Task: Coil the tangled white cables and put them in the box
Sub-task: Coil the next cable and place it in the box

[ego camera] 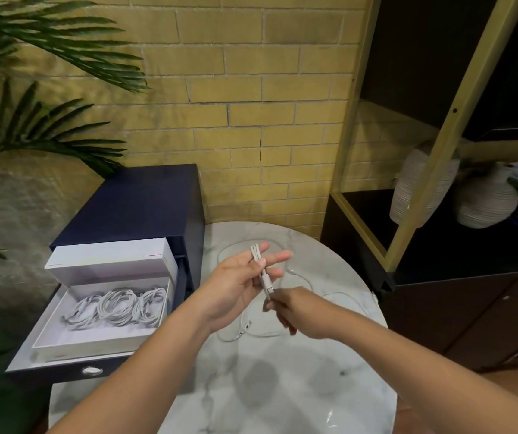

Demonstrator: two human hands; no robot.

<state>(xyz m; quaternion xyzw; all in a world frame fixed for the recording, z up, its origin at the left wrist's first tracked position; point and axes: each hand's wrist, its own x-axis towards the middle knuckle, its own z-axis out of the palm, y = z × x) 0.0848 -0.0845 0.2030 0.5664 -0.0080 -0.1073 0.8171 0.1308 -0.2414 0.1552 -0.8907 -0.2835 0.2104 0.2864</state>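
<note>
From the head camera, both hands meet above the far half of a round marble table (282, 386). The left hand (236, 286) is raised palm-up with its fingers mostly stretched out, and a folded white cable (257, 256) is pinched between them, its strands doubled side by side and sticking up past the fingertips. The lower end of that cable hangs down to the right hand (298, 311), which comes in from the table's right edge and pinches it just below the connector (269, 289) with curled fingers.

Beneath and beyond the hands, loose cables (251, 334) lie in slack loops on the marble, one part near the middle and another reaching toward the far edge; how they cross cannot be made out against the pale stone.

Just off the table's left edge stands a dark blue cabinet (145, 202) with its drawer (73, 369) pulled out. The white box (95, 343) sits in that drawer, open, with its lid (110, 264) tipped up at the far side. Three bundles of coiled cables (117, 306) lie side by side in the box, toward its far wall.

Palm fronds (48, 42) hang over the cabinet from the left. A yellow brick wall (251, 89) runs behind, and to the right a gold-framed shelf unit (458, 104) carries two ribbed pale vases (486, 202).
</note>
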